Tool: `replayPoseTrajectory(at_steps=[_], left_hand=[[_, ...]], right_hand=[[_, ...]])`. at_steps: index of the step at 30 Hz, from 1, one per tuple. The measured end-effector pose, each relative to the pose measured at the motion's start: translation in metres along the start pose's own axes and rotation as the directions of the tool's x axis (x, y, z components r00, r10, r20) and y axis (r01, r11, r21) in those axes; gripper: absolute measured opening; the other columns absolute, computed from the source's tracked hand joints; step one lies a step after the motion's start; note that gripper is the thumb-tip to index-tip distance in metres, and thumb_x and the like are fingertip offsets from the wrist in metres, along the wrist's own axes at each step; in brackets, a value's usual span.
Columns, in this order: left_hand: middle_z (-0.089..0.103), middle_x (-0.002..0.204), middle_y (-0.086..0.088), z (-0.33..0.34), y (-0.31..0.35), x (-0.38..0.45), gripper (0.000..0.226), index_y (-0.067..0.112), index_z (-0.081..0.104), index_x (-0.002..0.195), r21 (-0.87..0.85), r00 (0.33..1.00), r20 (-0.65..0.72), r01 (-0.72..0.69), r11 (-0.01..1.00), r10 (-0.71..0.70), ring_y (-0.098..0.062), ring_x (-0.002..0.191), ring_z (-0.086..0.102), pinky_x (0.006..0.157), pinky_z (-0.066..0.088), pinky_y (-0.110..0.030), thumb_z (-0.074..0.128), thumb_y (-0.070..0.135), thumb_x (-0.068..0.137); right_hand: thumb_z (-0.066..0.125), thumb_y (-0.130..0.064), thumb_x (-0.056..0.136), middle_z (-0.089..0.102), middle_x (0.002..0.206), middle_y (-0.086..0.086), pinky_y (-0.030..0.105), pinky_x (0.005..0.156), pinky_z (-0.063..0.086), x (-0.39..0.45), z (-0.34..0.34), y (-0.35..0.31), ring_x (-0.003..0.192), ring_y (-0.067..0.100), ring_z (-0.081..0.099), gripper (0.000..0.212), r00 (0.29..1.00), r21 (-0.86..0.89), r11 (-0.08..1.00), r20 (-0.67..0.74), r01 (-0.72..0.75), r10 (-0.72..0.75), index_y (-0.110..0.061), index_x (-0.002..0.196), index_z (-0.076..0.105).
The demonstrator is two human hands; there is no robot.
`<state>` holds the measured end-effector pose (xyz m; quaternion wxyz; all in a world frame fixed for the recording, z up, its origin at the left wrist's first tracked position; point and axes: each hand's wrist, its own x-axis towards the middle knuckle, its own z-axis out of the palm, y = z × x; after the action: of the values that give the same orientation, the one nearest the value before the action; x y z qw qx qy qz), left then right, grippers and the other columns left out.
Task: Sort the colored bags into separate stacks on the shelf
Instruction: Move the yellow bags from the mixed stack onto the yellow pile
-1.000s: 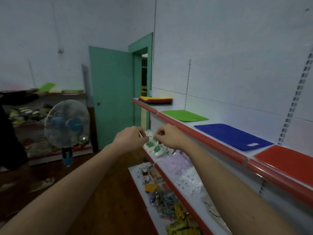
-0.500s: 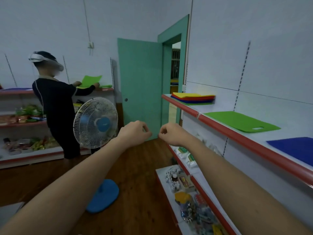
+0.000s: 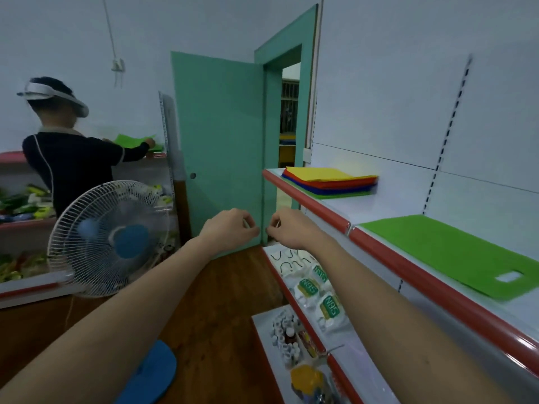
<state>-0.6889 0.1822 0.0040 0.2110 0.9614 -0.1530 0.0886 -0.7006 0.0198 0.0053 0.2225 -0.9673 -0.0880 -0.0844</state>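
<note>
Shelving [image 3: 388, 252] with a red front lip runs along the right wall, and on its top level a mixed pile of colored bags [image 3: 329, 182] sits at the far end by the doorway: yellow on top, then red, blue and green layers beneath. Nearer along the same level a single green bag [image 3: 455, 252] lies flat, its handle cut-out toward the near end, well apart from the pile. Both arms reach forward at mid-height, left of the shelf edge and below the top level. The left hand [image 3: 230, 230] is curled into a loose fist with nothing visible in it. The right hand [image 3: 287, 228] is likewise curled, thumb and forefinger pressed together; whether they pinch anything is too small to tell. The two hands hang close together without touching, clear of either bag. Lower levels of the shelving hold white packets with green labels [image 3: 318, 290] and a cluster of small bottles [image 3: 287, 336]. A teal door [image 3: 218, 147] stands open behind the hands. To the left, a white standing fan [image 3: 108, 237] with a blue hub stands on the wooden floor [image 3: 215, 310], its blue base [image 3: 151, 374] just beside the left forearm. Beyond it another person [image 3: 70, 158] in dark clothing and a white headset faces a second shelf, holding a green sheet [image 3: 134, 140].
</note>
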Motion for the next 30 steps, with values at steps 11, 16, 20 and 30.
replayPoseTrajectory(at_steps=[11, 16, 20, 30], left_hand=[[0.068, 0.100, 0.007, 0.039, -0.073, 0.184, 0.019, 0.032, 0.062, 0.097, -0.068, 0.989, 0.031, -0.142, 0.987, 0.145, -0.013, 0.090, 0.062, 0.085, 0.055, -0.038, 0.057, 0.049, 0.090], [0.066, 0.101, 0.008, 0.047, -0.112, 0.259, 0.021, 0.027, 0.066, 0.103, -0.156, 0.972, 0.060, -0.215, 0.964, 0.227, -0.012, 0.092, 0.062, 0.084, 0.053, -0.034, 0.057, 0.043, 0.092], [0.066, 0.101, 0.009, 0.054, -0.132, 0.319, 0.023, 0.026, 0.066, 0.105, -0.223, 0.955, 0.071, -0.268, 0.937, 0.290, -0.011, 0.092, 0.062, 0.084, 0.054, -0.036, 0.056, 0.043, 0.093], [0.067, 0.097, 0.010, 0.091, -0.113, 0.488, 0.014, 0.024, 0.067, 0.100, -0.484, 0.887, 0.019, -0.396, 0.780, 0.462, -0.007, 0.089, 0.062, 0.080, 0.053, -0.029, 0.059, 0.033, 0.093]], right_hand=[[0.057, -0.021, 0.093, 0.070, 0.084, 0.007, 0.034, 0.072, 0.051, 0.155, 0.036, 0.054, 0.079, 0.021, 0.066, 0.020, 0.979, 0.039, 0.982, -0.087, -0.184, 0.186, -0.009, 0.084, 0.069], [0.057, -0.020, 0.091, 0.065, 0.076, -0.005, 0.031, 0.069, 0.050, 0.218, 0.052, 0.063, 0.074, 0.014, 0.062, 0.018, 0.954, 0.101, 0.961, -0.133, -0.257, 0.269, -0.014, 0.078, 0.068], [0.055, -0.024, 0.093, 0.070, 0.080, 0.002, 0.041, 0.075, 0.056, 0.266, 0.060, 0.072, 0.078, 0.019, 0.066, 0.018, 0.916, 0.116, 0.943, -0.225, -0.313, 0.332, -0.016, 0.085, 0.069], [0.053, -0.015, 0.095, 0.062, 0.073, 0.001, 0.028, 0.058, 0.041, 0.374, 0.046, 0.119, 0.062, 0.018, 0.056, 0.011, 0.756, 0.176, 0.903, -0.497, -0.393, 0.426, -0.014, 0.097, 0.064]])
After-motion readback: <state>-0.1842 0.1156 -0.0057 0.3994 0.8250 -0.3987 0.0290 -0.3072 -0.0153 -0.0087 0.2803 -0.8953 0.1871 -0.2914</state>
